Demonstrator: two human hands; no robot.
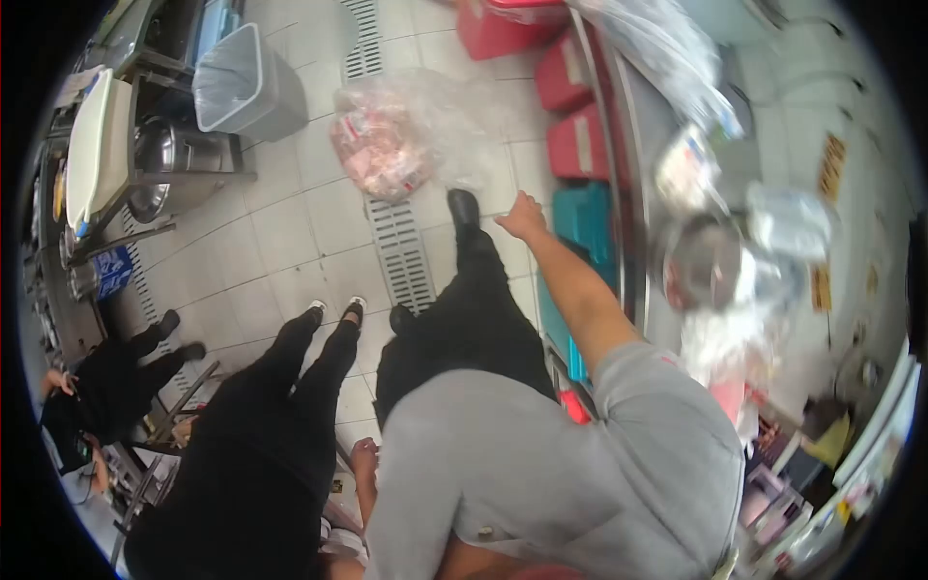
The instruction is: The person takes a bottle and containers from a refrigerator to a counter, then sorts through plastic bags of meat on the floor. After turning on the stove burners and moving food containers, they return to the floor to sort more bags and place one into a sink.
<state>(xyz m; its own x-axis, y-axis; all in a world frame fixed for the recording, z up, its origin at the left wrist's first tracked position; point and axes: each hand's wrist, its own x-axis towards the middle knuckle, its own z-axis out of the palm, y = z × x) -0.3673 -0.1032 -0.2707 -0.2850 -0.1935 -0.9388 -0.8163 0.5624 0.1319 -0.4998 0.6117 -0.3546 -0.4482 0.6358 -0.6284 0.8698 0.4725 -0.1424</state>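
My right hand (523,217) is held out at the end of my bare forearm, thumb apart from the fingers and nothing in it. It is nearest to the teal bin (583,224) under the steel counter. Ahead on the tiled floor lies a clear plastic bag (383,153) of pale pink pieces that look like raw meat, its loose plastic spread to the right. Neither hand touches it. My left hand (365,458) hangs low beside my grey shirt, fingers curled, with nothing visible in them. My shirt hides part of that arm.
Red bins (578,143) stand along the counter (633,184), which carries a metal bowl (704,261) and plastic bags. A grey waste bin (275,92) stands ahead left. A person in black (242,464) is close on my left, another farther left. A drain grate (402,253) crosses the floor.
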